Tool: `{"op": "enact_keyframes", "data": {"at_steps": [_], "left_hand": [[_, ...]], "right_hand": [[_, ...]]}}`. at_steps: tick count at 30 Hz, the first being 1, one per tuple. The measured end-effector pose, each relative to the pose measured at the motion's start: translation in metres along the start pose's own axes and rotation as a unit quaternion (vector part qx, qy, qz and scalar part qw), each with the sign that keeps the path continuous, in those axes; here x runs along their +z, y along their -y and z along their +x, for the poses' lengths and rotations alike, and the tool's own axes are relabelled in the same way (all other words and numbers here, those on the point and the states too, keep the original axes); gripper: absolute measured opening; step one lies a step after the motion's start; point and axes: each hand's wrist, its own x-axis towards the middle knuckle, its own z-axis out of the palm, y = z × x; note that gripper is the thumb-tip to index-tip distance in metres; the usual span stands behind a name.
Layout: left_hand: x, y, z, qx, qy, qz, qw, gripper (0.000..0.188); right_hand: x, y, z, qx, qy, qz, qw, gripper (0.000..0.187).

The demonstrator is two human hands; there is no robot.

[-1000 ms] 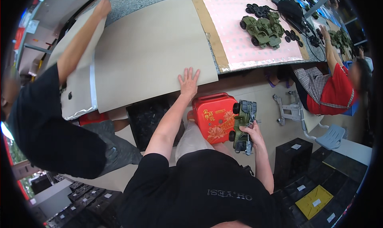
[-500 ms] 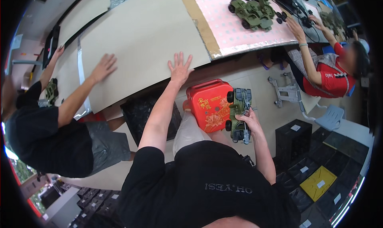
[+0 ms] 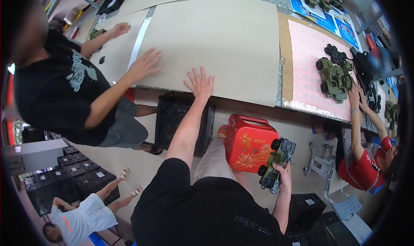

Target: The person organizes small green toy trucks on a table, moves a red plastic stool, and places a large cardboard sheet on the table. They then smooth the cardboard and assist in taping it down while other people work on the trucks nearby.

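My left hand lies flat with spread fingers on a large beige board that covers the tabletop. Down at my right side, my right hand grips a green toy military jeep with black wheels. The jeep is held below table height, in front of a red plastic case with gold printing. That case stands by my legs under the table edge.
A co-worker in black stands close on my left, arms over the board. Green toy vehicles sit on a pink mat, near a seated co-worker in red. Below the table is a black crate; a grey chair stands at right.
The view has swung, shifting the table rightward in the picture. My left hand stays flat on the board and my right keeps the jeep. A person in white now shows behind at lower left.
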Motion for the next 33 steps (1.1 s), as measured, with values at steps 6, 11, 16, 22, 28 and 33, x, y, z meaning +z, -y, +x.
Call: {"op": "enact_keyframes", "data": {"at_steps": [6, 11, 16, 22, 28, 33], "left_hand": [[0.002, -0.01, -0.002, 0.001, -0.016, 0.034, 0.999, 0.067], [0.008, -0.009, -0.001, 0.003, -0.018, 0.021, 1.0, 0.066], [0.004, -0.011, -0.003, 0.01, -0.023, 0.014, 1.0, 0.065], [0.001, -0.016, -0.005, 0.009, -0.03, 0.024, 0.999, 0.065], [0.003, -0.017, -0.005, 0.008, -0.057, 0.034, 0.998, 0.065], [0.009, -0.012, -0.003, 0.012, -0.096, 0.036, 0.995, 0.065]], "right_hand": [[0.02, 0.033, 0.011, -0.017, 0.005, -0.017, 1.0, 0.056], [0.026, 0.075, 0.06, -0.085, 0.011, -0.044, 0.995, 0.051], [0.032, 0.153, 0.118, -0.181, 0.001, -0.055, 0.982, 0.07], [0.013, 0.232, 0.21, -0.221, -0.059, -0.092, 0.969, 0.065], [-0.008, 0.247, 0.262, -0.133, -0.01, -0.151, 0.98, 0.063], [-0.059, 0.263, 0.286, -0.116, -0.14, -0.546, 0.818, 0.053]]}}
